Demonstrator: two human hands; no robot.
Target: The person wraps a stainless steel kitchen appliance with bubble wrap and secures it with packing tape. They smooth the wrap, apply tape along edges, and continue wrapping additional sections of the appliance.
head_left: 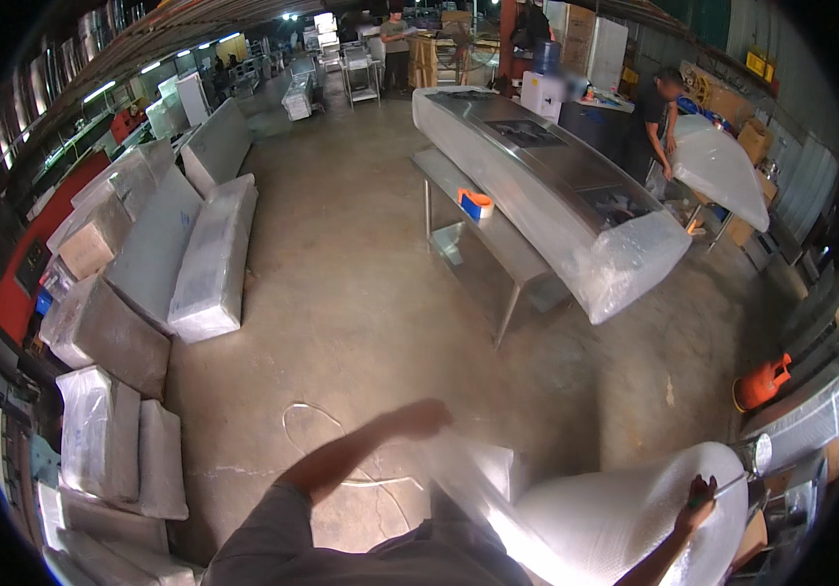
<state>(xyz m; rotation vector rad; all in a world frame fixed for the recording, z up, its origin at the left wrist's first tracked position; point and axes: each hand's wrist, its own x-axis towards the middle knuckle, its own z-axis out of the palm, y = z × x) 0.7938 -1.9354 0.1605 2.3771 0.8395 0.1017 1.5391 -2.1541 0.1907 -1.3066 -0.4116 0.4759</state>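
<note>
A big roll of bubble wrap (624, 513) lies at the lower right, beside my body. From it a loose sheet stretches up and left to my left hand (424, 418), which is blurred by motion but appears closed on the sheet's edge. My right hand (697, 503) is at the right end of the roll, its fingers curled round a thin pale rod (732, 482) that sticks out there. Ahead, a long steel counter unit (575, 161), partly wrapped in clear plastic, rests on a steel table (483, 220). An orange tape dispenser (476, 203) sits on that table.
Wrapped panels and boxes (209, 259) line the left side. A pale strap or cord (341, 425) loops on the concrete floor (331, 244). An orange gas cylinder (761, 383) stands at the right. A co-worker (652, 117) bends over another wrapped piece (717, 166) at the far right.
</note>
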